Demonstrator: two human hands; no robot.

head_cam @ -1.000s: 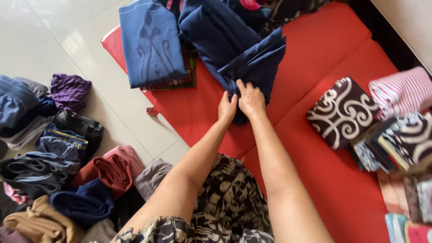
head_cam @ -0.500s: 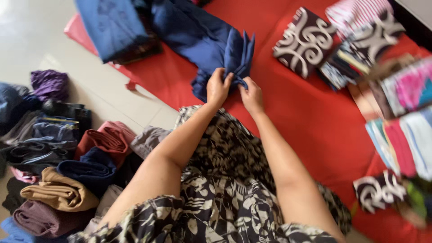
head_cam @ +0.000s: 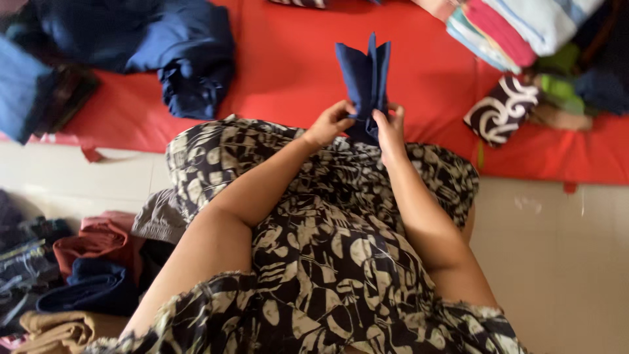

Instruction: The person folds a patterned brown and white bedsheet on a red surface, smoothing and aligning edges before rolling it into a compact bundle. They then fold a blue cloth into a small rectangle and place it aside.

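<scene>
A small navy blue cloth point(head_cam: 364, 82), folded into pleats, stands up between both hands over my lap. My left hand point(head_cam: 329, 122) pinches its lower left edge. My right hand point(head_cam: 390, 128) grips its lower right side. Under the hands lies my black-and-cream patterned dress point(head_cam: 327, 216). Behind the cloth spreads a red mat point(head_cam: 288, 59).
A heap of dark blue clothes point(head_cam: 170, 46) lies on the mat at upper left. Folded stacks point(head_cam: 517, 26) and a brown-and-white swirl cloth point(head_cam: 501, 108) sit at upper right. Rolled garments point(head_cam: 78, 275) are piled on the white tiled floor point(head_cam: 563, 262) at lower left.
Both hands lifted the navy cloth off the blue heap and drew it toward my lap. The camera view swung right and down, so the mat and piles shifted left and up.
</scene>
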